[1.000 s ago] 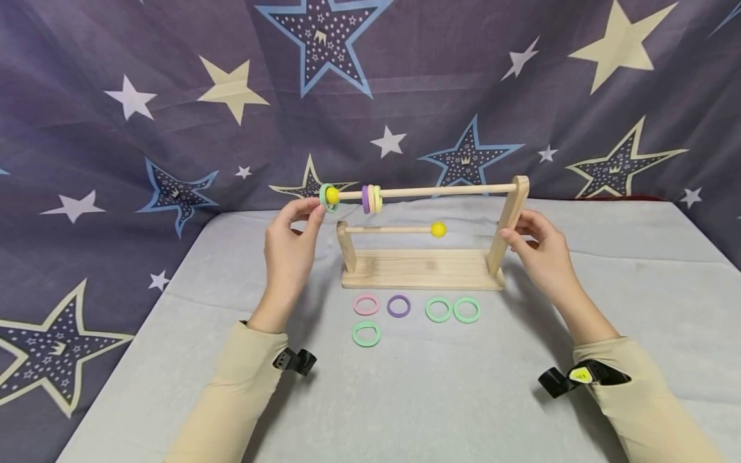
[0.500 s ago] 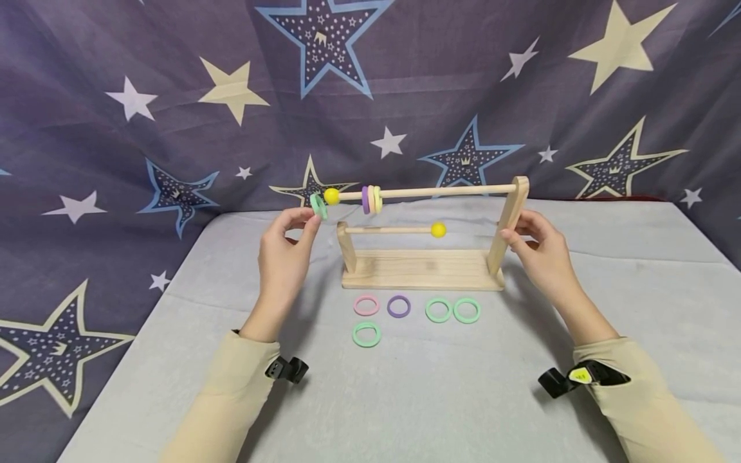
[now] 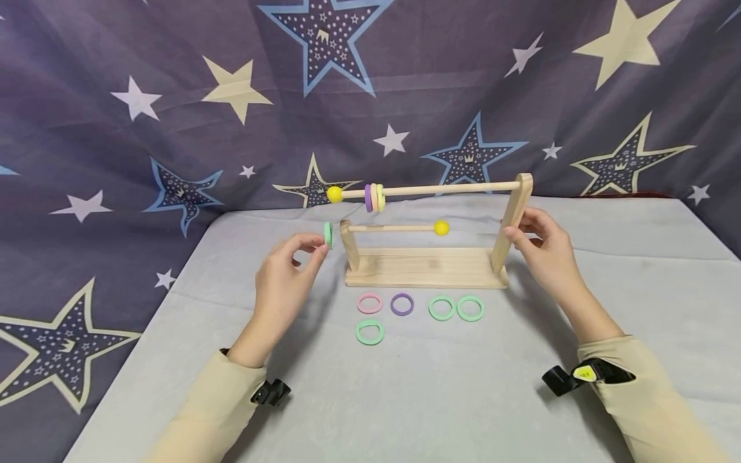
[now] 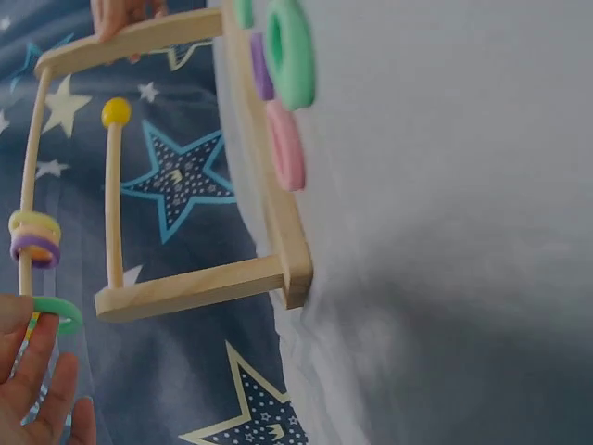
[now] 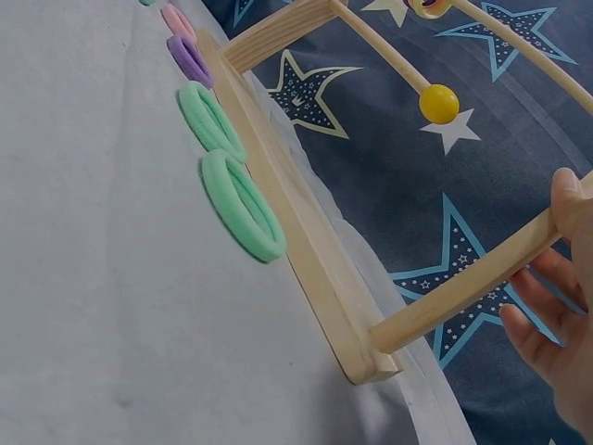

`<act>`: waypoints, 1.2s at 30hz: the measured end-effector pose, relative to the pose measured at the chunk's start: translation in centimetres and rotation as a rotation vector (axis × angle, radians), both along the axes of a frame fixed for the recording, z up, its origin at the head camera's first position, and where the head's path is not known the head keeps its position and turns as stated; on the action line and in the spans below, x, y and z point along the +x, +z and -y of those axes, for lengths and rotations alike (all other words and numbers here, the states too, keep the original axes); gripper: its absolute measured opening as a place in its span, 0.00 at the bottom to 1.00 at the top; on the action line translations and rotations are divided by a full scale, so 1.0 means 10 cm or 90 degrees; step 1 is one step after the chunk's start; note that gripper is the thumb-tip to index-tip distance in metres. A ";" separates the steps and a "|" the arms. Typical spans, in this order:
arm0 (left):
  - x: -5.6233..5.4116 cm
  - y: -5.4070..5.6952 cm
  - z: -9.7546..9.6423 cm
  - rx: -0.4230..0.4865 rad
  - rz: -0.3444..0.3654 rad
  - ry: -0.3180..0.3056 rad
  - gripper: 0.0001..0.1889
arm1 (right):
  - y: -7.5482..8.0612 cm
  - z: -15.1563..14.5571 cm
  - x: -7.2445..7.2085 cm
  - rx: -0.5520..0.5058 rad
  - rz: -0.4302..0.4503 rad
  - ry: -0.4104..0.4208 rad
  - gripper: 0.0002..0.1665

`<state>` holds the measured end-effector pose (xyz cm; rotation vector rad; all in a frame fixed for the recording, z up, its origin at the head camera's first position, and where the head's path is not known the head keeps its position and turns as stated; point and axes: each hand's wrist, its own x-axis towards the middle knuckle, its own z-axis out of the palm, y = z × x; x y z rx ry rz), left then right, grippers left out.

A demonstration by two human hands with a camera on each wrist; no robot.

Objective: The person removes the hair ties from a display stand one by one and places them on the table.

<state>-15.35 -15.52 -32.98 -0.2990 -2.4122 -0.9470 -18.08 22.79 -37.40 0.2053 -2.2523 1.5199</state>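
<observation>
My left hand (image 3: 283, 276) pinches a green ring (image 3: 328, 234), which looks like a fabric hair tie, between thumb and fingertips. It is held left of the wooden stand (image 3: 428, 276), below the yellow ball (image 3: 334, 194) that tips the upper rod (image 3: 451, 189). A purple ring (image 3: 368, 198) and a few pale yellowish ones hang on that rod near the ball. The lower rod (image 3: 393, 228) is bare, ending in another yellow ball (image 3: 442, 228). My right hand (image 3: 547, 254) grips the stand's tall right post (image 3: 514, 218), thumb in front and fingers behind, also visible in the right wrist view.
Before the stand on the grey cloth lie a pink ring (image 3: 369, 303), a purple ring (image 3: 402, 304), a green pair (image 3: 471, 308) side by side, and one green ring (image 3: 370, 332) nearer me. A star-patterned curtain (image 3: 260, 141) hangs behind.
The green ring, around the upper rod's ball a second ago, has come off to the left and moved down with my left hand. My right hand keeps its hold on the post.
</observation>
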 end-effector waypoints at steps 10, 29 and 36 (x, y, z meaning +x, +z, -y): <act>0.19 -0.06 -0.04 -0.129 -0.036 -0.065 0.06 | 0.01 0.02 -0.01 -0.001 -0.008 0.000 0.22; 0.28 -0.23 -0.33 -0.233 -0.048 -0.247 0.07 | 0.01 0.00 -0.02 -0.004 -0.006 0.000 0.22; 0.29 -0.27 -0.43 -0.302 -0.057 -0.303 0.06 | 0.02 0.01 0.01 0.000 -0.009 -0.002 0.22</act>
